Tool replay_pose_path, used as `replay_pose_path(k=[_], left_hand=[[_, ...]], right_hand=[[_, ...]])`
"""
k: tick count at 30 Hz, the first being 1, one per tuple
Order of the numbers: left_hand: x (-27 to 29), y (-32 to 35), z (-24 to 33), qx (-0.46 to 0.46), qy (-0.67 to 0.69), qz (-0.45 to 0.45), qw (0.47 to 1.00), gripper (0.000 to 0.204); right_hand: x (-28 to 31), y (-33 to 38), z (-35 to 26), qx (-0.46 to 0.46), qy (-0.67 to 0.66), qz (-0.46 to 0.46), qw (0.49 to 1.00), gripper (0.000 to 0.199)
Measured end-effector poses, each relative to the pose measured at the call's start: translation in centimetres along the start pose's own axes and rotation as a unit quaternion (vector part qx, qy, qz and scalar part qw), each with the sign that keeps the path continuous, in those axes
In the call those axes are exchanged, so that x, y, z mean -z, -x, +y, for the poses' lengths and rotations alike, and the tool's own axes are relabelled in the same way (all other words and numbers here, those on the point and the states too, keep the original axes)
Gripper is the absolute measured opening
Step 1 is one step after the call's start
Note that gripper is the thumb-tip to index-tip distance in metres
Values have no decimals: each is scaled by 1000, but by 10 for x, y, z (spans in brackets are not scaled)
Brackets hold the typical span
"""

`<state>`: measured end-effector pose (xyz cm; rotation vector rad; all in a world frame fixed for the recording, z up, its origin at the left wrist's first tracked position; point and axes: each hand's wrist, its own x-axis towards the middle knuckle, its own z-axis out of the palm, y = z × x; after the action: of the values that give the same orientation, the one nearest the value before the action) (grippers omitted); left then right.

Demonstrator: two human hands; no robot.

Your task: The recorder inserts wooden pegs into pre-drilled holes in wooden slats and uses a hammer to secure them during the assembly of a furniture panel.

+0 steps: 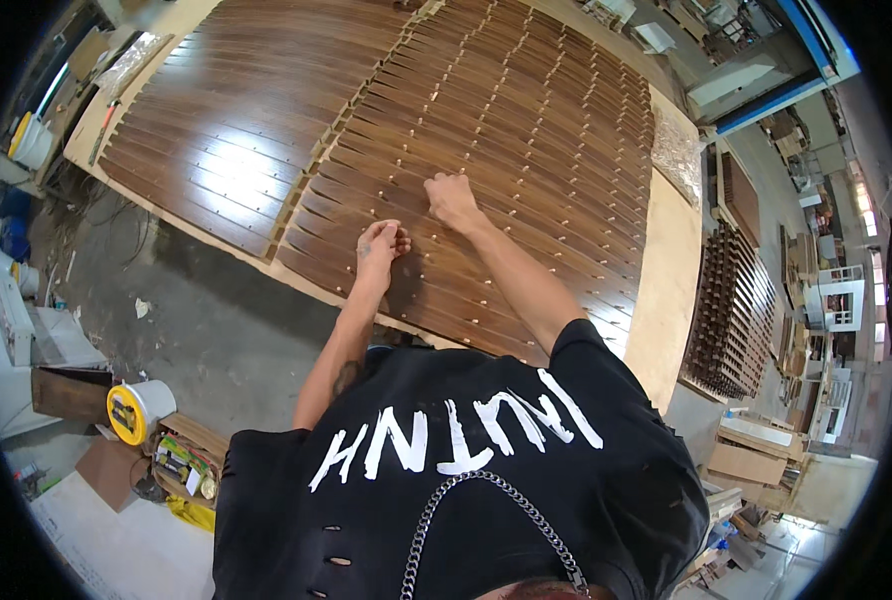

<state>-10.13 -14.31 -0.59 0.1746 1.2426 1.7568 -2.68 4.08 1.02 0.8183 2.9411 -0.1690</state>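
Over brown slats (448, 275), both hands (381, 245) (453, 200) curl, the right farther forward.

One wide fisheye view looks steeply down from head height, facing the bench (671, 270) toward 12 o'clock; the shirt (466, 420) sits closest, at 6 o'clock, the left hand (378, 245) and right hand (453, 200) farther off, near centre, the floor (216, 310) lower, at 9 o'clock.

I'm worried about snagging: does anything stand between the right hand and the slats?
Nothing visible blocks the right hand from the slats it is over. Small pegs dot them around it; the left hand is off to its left, nearer the body.
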Motion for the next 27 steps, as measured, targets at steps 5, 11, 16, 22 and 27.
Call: replay_pose_path(k=[5,11,16,22,27], left_hand=[[-4,-20,-5,52,76,29,995,18],[-15,-7,18,143,212,28,966,36],[15,-17,-6,185,355,-147,904,47],[17,-12,8,166,311,-77,933,41],[7,-14,7,178,254,-68,948,44]], right_hand=[[5,-4,-1,-37,-4,-9,999,24],[49,33,-45,17,-179,27,983,21],[41,62,-31,18,-358,177,917,24],[3,54,38,-58,-206,159,964,23],[-22,46,46,-60,-161,111,979,21]])
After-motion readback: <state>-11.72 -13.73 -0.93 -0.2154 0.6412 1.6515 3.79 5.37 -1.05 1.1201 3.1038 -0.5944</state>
